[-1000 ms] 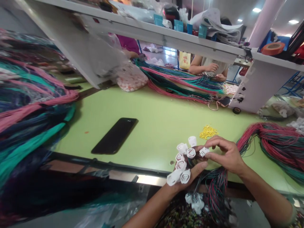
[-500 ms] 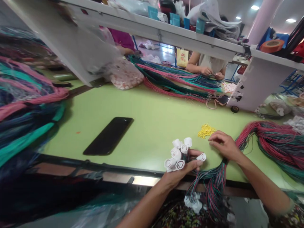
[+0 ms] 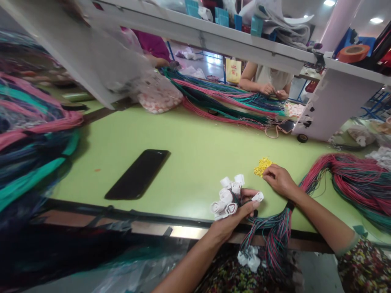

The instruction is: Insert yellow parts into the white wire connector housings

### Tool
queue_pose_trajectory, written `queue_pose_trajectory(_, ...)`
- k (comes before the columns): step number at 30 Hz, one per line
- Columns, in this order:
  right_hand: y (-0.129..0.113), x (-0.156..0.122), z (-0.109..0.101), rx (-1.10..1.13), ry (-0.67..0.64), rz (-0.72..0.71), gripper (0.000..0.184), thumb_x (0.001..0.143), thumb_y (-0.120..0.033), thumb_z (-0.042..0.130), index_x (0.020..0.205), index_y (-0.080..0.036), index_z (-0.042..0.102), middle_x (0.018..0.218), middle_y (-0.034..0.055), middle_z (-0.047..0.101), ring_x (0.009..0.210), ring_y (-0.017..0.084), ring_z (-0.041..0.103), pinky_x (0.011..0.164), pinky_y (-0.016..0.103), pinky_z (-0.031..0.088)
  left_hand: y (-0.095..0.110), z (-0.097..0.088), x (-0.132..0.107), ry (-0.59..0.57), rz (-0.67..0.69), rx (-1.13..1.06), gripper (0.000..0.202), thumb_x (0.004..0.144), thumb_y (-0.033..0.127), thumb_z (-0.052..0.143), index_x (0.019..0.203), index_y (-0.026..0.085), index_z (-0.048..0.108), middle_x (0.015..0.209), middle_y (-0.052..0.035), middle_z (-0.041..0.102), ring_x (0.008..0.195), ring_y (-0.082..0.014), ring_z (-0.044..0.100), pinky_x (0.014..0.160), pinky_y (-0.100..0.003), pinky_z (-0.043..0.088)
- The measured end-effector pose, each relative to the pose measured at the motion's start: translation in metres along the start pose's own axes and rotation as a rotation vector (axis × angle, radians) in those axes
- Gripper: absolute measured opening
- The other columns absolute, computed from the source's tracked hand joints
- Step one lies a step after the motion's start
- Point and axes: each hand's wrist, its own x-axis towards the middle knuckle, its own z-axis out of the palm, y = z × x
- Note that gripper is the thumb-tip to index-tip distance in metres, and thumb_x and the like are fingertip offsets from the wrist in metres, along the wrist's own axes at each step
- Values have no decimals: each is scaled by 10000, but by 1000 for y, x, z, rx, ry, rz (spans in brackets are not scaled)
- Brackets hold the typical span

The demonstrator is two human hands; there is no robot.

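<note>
My left hand [image 3: 232,221] is closed around several white plastic wire connectors [image 3: 226,196], with one standing up between thumb and fingers. Thin red, green and black wires [image 3: 282,221] run from the bundle beside them and hang over the table edge. More white connectors [image 3: 249,259] dangle below, near my lap. At the near edge of a small pile of yellow pieces [image 3: 263,166], my right hand [image 3: 280,181] has its fingertips pinched together. Whatever might be between those fingertips is too small to make out.
A black phone [image 3: 137,175] lies on the green table [image 3: 189,162]. Thick wire bundles lie left [image 3: 36,130], right [image 3: 357,179] and at the back [image 3: 226,99]. Beneath the shelf [image 3: 238,47] is a plastic bag of small parts [image 3: 160,95]. Across the table, a person's hands [image 3: 273,91] work.
My right hand has moved slightly left to the yellow pile, and its fingers have closed into a pinch. My left hand keeps its hold on the connectors.
</note>
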Motion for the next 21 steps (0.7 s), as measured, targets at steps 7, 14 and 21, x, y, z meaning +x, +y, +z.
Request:
queue_pose_trajectory(7, -7, -24, -12, 265, -134, 163, 256, 865, -421, 623, 878, -170, 677, 668, 12, 622, 580, 139, 528, 558, 265, 426, -6, -1, 4, 39, -32, -34, 398, 646, 450, 884, 915, 196, 737, 704, -25, 683, 539, -125, 551, 515, -266, 396)
queue_pose_trajectory(14, -35, -36, -11, 285, -110, 40, 151, 880, -339, 647, 853, -199, 696, 776, 24, 644, 726, 160, 570, 693, 308, 455, 2, 3, 4, 27, -38, -69, 352, 682, 443, 871, 912, 200, 762, 767, -46, 710, 622, -145, 623, 530, -253, 415)
queue_pose_trajectory(21, -48, -40, -8, 70, -86, -196, 141, 914, -176, 585, 826, -233, 680, 788, 19, 627, 753, 172, 573, 717, 325, 466, 2, 3, 6, 55, -52, -80, 337, 668, 414, 887, 894, 199, 759, 690, -17, 695, 606, -145, 642, 518, -245, 419)
